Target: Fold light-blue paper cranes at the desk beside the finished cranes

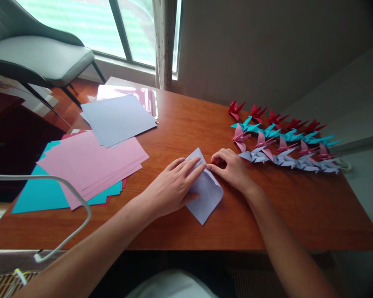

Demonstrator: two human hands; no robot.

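Observation:
A pale lavender sheet of folding paper (207,198) lies on the table before me, turned like a diamond, with a raised, curved fold along its right side. My left hand (177,184) rests flat across its left part, fingers stretched toward the upper right. At the sheet's upper right edge, my right hand (231,167) pinches the paper between thumb and curled fingers. Beyond that hand stand rows of folded paper cranes: red cranes (273,118) at the back, then turquoise cranes (270,131), pink cranes (264,142) and lavender cranes (284,159) nearest.
Left on the wooden table (180,120) are lavender sheets (119,118), pink sheets (93,165) and turquoise sheets (46,194), overlapping. A shiny plastic wrapper (146,99) lies behind them. A white cable-like tube (71,186) crosses the left front. A chair (46,58) stands beside the window.

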